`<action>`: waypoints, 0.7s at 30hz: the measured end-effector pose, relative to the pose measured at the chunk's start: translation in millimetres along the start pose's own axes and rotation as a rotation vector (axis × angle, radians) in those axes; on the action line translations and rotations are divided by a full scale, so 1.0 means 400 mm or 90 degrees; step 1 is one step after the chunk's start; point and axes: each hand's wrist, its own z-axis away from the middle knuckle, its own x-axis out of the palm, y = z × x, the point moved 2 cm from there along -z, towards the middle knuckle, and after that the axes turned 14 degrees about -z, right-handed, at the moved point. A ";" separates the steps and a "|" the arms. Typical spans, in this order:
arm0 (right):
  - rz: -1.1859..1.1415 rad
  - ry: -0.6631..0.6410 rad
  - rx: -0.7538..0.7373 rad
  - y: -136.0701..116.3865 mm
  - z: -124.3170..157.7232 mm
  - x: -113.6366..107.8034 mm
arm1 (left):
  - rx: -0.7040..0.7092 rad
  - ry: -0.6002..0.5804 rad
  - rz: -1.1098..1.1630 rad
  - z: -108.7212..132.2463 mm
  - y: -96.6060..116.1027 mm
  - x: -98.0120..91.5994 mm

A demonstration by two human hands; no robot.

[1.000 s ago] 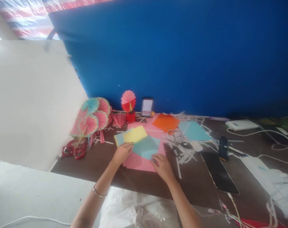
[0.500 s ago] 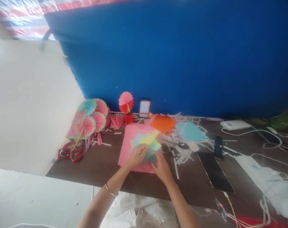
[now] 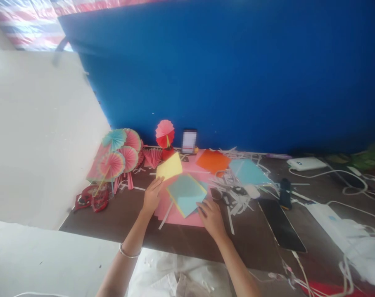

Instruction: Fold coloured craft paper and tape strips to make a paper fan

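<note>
My left hand [image 3: 152,197] pinches the near corner of a yellow sheet of paper [image 3: 170,166], which is tilted toward the back left. Fingers of my right hand [image 3: 211,216] lie spread at the right edge of a light blue paper square [image 3: 189,196] with yellow showing along its borders. That square rests turned cornerwise on a large pink sheet [image 3: 178,218]. A thin white strip [image 3: 165,216] pokes out at its lower left.
Folded paper fans [image 3: 111,163] stand at the left beside a red bundle [image 3: 93,198]. Orange paper [image 3: 212,161], blue paper [image 3: 249,171] and white paper strips [image 3: 237,202] lie behind and right. A phone [image 3: 282,225], cables and a power strip [image 3: 323,218] occupy the right side.
My left hand has moved left, carrying the yellow sheet off the pile. The blue square now lies uncovered. My right hand has stayed nearly in place, its fingers at the square's edge.
</note>
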 end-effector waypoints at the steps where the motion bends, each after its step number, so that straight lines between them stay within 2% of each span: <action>1: 0.012 -0.007 0.006 0.002 -0.003 0.001 | 0.015 -0.010 -0.006 0.005 -0.002 0.006; 3: 0.045 0.000 0.031 0.005 -0.011 0.002 | 0.050 -0.036 -0.021 0.012 0.005 0.016; 7: 0.074 0.095 0.073 -0.008 -0.031 0.000 | 0.165 -0.140 -0.053 0.021 0.049 0.033; 9: 0.065 0.112 0.035 -0.028 -0.039 -0.001 | 0.224 -0.206 -0.047 0.026 0.073 0.042; 12: 0.075 0.073 -0.053 -0.055 -0.046 0.000 | 0.252 -0.269 -0.026 0.032 0.093 0.052; 16: 0.042 0.040 -0.089 -0.059 -0.047 -0.005 | 0.200 -0.299 0.061 0.036 0.095 0.060; 21: -0.064 -0.032 -0.039 -0.041 -0.045 -0.005 | 0.025 -0.320 0.176 0.027 0.091 0.054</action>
